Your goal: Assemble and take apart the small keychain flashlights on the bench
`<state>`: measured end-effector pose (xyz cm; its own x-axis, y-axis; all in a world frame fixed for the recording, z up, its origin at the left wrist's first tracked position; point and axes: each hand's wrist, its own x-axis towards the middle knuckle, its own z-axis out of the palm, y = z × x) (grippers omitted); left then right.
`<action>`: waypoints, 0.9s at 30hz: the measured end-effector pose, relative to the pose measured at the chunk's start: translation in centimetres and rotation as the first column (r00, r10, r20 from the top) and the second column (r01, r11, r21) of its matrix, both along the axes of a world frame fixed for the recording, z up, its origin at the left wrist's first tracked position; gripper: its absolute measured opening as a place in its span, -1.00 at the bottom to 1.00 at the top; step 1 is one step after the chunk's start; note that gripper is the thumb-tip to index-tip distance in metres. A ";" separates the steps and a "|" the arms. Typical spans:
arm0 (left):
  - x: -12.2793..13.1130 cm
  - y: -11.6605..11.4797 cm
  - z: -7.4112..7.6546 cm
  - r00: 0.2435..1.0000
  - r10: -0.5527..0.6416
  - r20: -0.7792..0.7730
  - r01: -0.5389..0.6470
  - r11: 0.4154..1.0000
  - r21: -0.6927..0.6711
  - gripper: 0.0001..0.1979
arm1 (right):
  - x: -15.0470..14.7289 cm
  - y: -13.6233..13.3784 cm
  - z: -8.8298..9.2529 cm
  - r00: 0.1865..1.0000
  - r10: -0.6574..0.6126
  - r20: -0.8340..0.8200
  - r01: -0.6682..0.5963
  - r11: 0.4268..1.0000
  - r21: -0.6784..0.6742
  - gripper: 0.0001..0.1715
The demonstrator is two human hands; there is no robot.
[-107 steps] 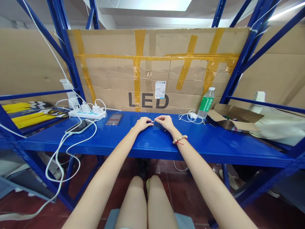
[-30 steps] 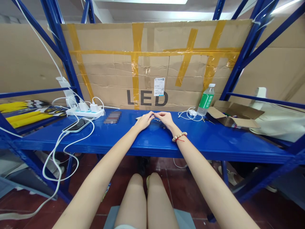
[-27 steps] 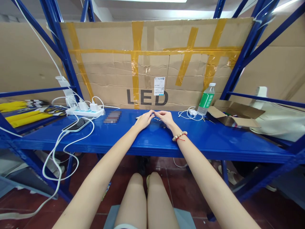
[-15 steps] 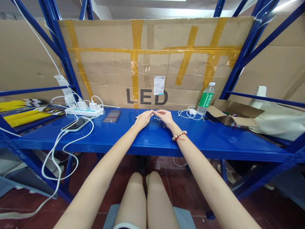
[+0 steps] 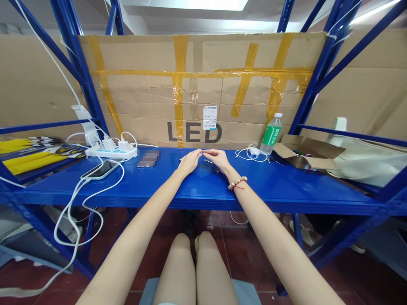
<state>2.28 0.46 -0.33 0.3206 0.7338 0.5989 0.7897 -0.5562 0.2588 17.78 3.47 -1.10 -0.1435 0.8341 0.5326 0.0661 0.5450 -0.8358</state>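
Observation:
Both of my hands meet over the blue table, fingertips nearly touching. My left hand is closed in a pinch, and a thin dark-tipped end, like that of a pen, pokes out by its left side. My right hand, with a beaded bracelet at the wrist, pinches toward the left fingertips. What sits between the fingertips is too small to make out. Several small metallic pieces lie on the table just under the right fingers, and another small dark piece is below the right palm.
On the left are a power strip with chargers, a phone with white cables, and a blurred flat item. A bottle, a coiled white cable and an open cardboard box stand right. Taped cardboard closes the back.
The camera view has tilted up slightly and shifted, so the scene sits a little lower. Both hands stay together at the same spot, with only slight finger movement.

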 end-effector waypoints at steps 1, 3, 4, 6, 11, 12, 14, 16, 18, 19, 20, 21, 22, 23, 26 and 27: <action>0.0 0.0 0.0 1.000 0.000 -0.002 0.000 1.000 -0.001 -0.73 | 0.0 0.0 0.0 1.000 -0.001 0.002 0.001 1.000 0.004 -0.52; 0.0 0.1 0.0 1.000 -0.005 -0.007 0.005 1.000 -0.003 -0.73 | 0.0 0.0 0.0 1.000 -0.001 0.006 0.001 1.000 0.011 -0.52; 0.0 0.1 -0.1 1.000 -0.008 -0.010 0.008 1.000 -0.003 -0.73 | 0.1 0.0 0.0 1.000 0.000 0.008 0.000 1.000 0.015 -0.53; 0.0 0.1 -0.1 1.000 -0.014 -0.015 0.014 1.000 -0.002 -0.73 | 0.1 0.1 0.0 1.000 0.003 0.009 -0.003 1.000 0.023 -0.54; 0.0 0.0 -0.1 0.999 -0.029 -0.023 0.029 1.000 0.002 -0.72 | 0.1 0.3 -0.2 1.000 0.007 0.006 -0.008 1.000 0.030 -0.53; 0.0 -0.1 -0.1 0.999 -0.034 -0.024 0.034 0.999 0.003 -0.72 | 0.0 0.3 -0.2 1.000 0.006 0.007 -0.007 0.999 0.032 -0.53; 0.0 -0.1 0.0 0.998 -0.048 -0.028 0.048 0.999 0.005 -0.71 | 0.0 0.3 -0.2 1.000 0.001 0.009 -0.002 0.999 0.037 -0.54; 0.0 -0.1 0.0 0.997 -0.063 -0.036 0.063 0.998 0.007 -0.72 | 0.1 0.2 -0.1 1.000 -0.005 0.015 0.004 0.999 0.041 -0.54; 0.0 -0.1 0.0 0.996 -0.073 -0.047 0.073 0.997 0.010 -0.73 | 0.1 0.1 0.1 1.000 -0.010 0.021 0.009 0.999 0.044 -0.54; -0.1 -0.1 -0.1 0.996 -0.075 -0.053 0.075 0.997 0.013 -0.73 | 0.1 0.0 0.2 1.000 -0.011 0.023 0.010 0.999 0.045 -0.53; -0.1 0.0 -0.1 0.995 -0.075 -0.059 0.076 0.997 0.015 -0.73 | 0.1 -0.1 0.2 1.000 -0.012 0.026 0.011 0.999 0.046 -0.53; -0.1 0.0 -0.2 0.995 -0.073 -0.065 0.074 0.997 0.019 -0.73 | 0.1 -0.1 0.3 0.999 -0.014 0.029 0.013 0.999 0.046 -0.53; -0.1 0.0 -0.2 0.995 -0.070 -0.070 0.072 0.997 0.024 -0.73 | 0.2 -0.2 0.4 0.999 -0.016 0.032 0.014 0.999 0.046 -0.52; -0.1 0.1 -0.3 0.995 -0.067 -0.076 0.069 0.997 0.030 -0.73 | 0.2 -0.3 0.4 0.999 -0.017 0.036 0.016 0.999 0.046 -0.52; -0.2 0.2 -0.4 0.993 -0.061 -0.097 0.066 0.996 0.052 -0.74 | 0.3 -0.5 0.4 0.999 -0.020 0.048 0.018 0.999 0.044 -0.49; -0.2 0.2 -0.4 0.993 -0.060 -0.105 0.066 0.996 0.060 -0.75 | 0.3 -0.5 0.4 0.998 -0.019 0.052 0.017 0.999 0.042 -0.48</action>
<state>2.05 0.65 -0.70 0.4276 0.6722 0.6045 0.7733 -0.6183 0.1405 18.07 2.97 -0.67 -0.1572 0.8142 0.5589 0.1196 0.5775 -0.8076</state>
